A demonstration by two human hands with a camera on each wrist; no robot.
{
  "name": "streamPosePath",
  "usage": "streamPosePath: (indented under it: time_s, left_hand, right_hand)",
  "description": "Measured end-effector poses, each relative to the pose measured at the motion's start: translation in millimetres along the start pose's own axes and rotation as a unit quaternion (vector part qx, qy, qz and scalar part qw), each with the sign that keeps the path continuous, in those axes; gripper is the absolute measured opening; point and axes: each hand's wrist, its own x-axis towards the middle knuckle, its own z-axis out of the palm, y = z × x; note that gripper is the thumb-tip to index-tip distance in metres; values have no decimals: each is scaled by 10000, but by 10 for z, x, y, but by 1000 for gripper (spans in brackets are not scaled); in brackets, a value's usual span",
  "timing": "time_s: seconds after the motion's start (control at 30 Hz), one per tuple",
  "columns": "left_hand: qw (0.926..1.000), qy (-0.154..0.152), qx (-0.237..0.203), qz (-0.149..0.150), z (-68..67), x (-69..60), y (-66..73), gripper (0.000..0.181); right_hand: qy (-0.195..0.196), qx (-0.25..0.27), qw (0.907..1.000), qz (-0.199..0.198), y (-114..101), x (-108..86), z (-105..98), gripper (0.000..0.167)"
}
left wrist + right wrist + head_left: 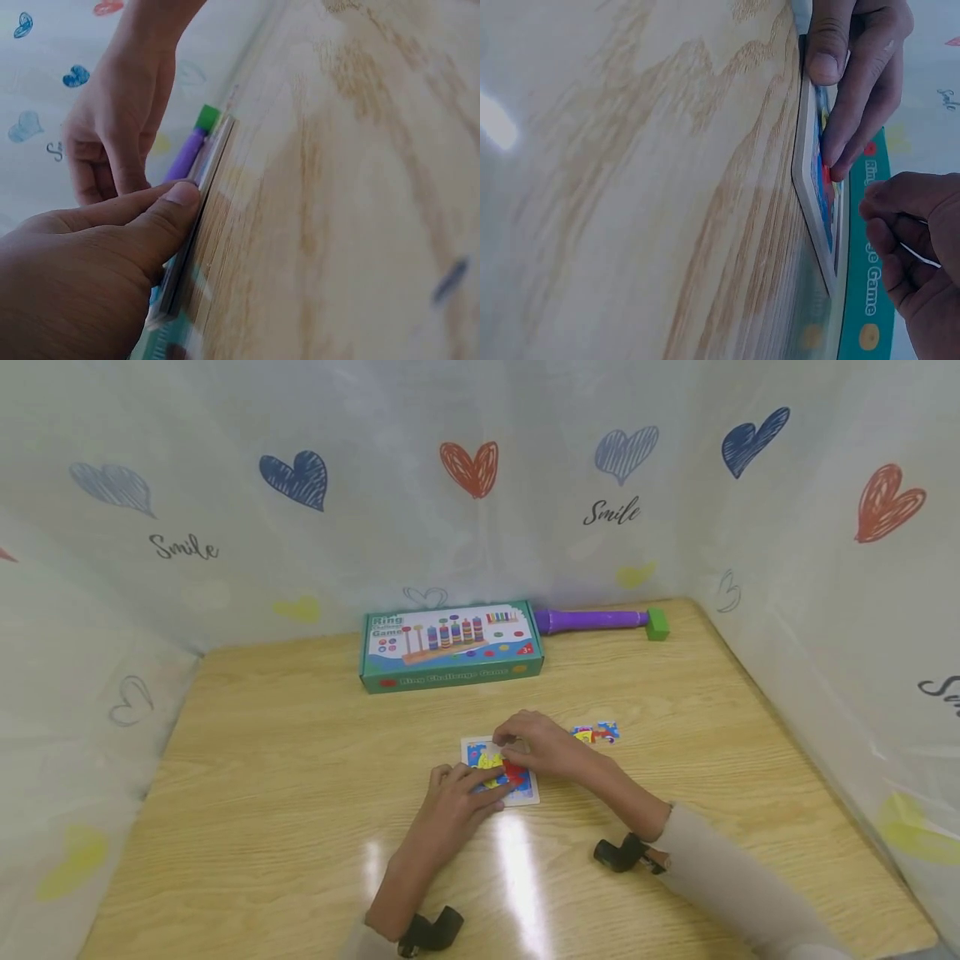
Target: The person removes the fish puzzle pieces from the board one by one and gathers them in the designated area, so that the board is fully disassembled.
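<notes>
Because the jigsaw tray (803,142) looks thin and flat-edged, it should prove light and fairly stiff, easy to nudge over the smooth worktop (300,735); steadying it by its pale raised rim seems wisest. Its pieces look slim too, probably light but awkward to lift once seated, so a fingertip pinch at the edges would suit them better than a broad grasp, and bending might crease them. The tray sits right under the hands: from its near left side the left hand (447,802) reaches over it, fingers stretched out straight on the red and yellow picture, thumb at the rim. Just beyond, the right hand (543,745) is raised over the tray's far right part, its fingers curled in toward the thumb; whether a piece is pinched between them I cannot tell. More jigsaw pieces (596,734) lie on the worktop to the right of the tray, beyond the right wrist and well apart from the left hand. Farther back stands the Ring Challenge Game box (450,647), with a purple stick (592,622) beside it and a green block (657,624) at the stick's right end.
</notes>
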Motion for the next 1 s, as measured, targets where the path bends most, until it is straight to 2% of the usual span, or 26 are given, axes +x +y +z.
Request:
streamPosePath:
  time_s: [0.4, 0.53, 0.73, 1.0]
  left_hand:
    - [10000, -54, -33, -76, 11, -21, -6, 33]
    - [9999, -96, -98, -97, 8, -20, -4, 33]
    - [9999, -139, 25, -90, -13, -5, 2, 32]
    - [9998, -149, 3, -116, -3, 0, -2, 32]
  right_hand:
    - [-310, 28, 9994, 171, -67, 106, 109, 18]
    - [-328, -7, 9994, 140, -66, 130, 138, 17]
    - [-353, -116, 9993, 74, -73, 167, 160, 17]
    - [-533, 106, 9977, 411, -137, 231, 143, 15]
